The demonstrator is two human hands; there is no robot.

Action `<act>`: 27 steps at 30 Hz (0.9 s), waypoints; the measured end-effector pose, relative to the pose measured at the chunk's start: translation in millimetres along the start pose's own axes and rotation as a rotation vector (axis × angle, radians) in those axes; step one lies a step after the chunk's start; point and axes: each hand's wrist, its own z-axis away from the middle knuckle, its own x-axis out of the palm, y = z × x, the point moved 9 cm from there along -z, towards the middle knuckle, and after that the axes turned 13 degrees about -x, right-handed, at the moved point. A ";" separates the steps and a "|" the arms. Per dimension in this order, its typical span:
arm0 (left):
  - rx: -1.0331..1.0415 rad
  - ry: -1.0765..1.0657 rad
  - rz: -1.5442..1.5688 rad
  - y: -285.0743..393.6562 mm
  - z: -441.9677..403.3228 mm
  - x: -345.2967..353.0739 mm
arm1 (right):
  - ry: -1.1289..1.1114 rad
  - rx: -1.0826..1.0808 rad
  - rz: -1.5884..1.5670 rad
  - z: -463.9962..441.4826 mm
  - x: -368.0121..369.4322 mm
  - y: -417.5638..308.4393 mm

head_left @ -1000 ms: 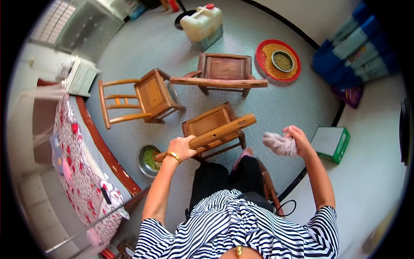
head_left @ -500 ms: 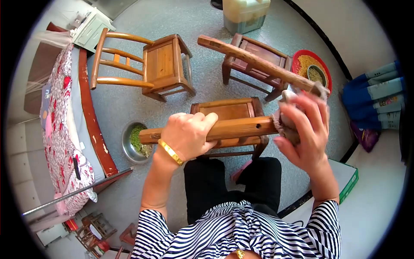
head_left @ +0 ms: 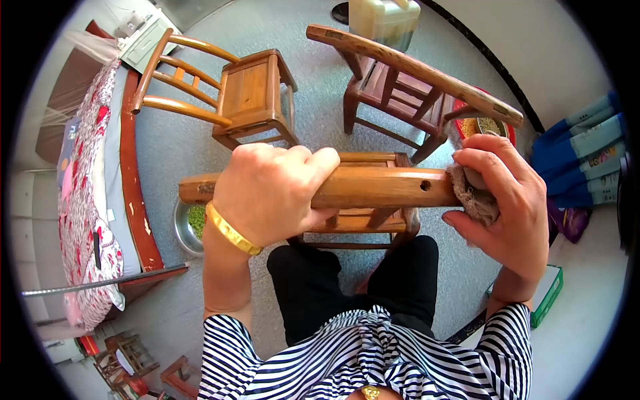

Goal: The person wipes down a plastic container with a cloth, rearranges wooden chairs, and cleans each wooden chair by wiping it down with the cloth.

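Observation:
Right in front of me stands a wooden chair (head_left: 363,220), seen from above, its thick top rail (head_left: 380,187) running across the view. My left hand (head_left: 263,193), with a gold bracelet (head_left: 230,230) at the wrist, is closed around the left part of this rail. At the rail's right end my right hand (head_left: 510,197) grips a greyish-brown cloth (head_left: 477,197), which wraps over the wood. Left of the cloth, a small dark hole shows in the rail. The rail and my left hand hide much of the seat.
A second wooden chair (head_left: 250,90) stands ahead on the left, a darker one (head_left: 400,87) on the right. Behind it are a red basin (head_left: 511,133) and a plastic jug (head_left: 380,25). A metal bowl (head_left: 181,227) with green bits lies left, near the bed (head_left: 93,220).
The rail and my hands now appear larger and closer. My right hand has shifted right and down with the cloth, its fingers curled more around the rail's end. My left hand keeps its hold.

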 end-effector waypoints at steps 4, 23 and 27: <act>0.004 0.037 -0.061 11.6 18.3 -1.2 | 0.093 -0.063 -0.052 18.6 -8.7 -17.0; -0.179 0.253 -0.025 -4.9 148.5 -8.5 | 0.377 -0.325 0.076 77.7 1.5 -79.7; -0.217 0.311 -0.042 9.0 154.3 1.3 | 0.399 -0.348 0.004 80.4 16.0 -59.2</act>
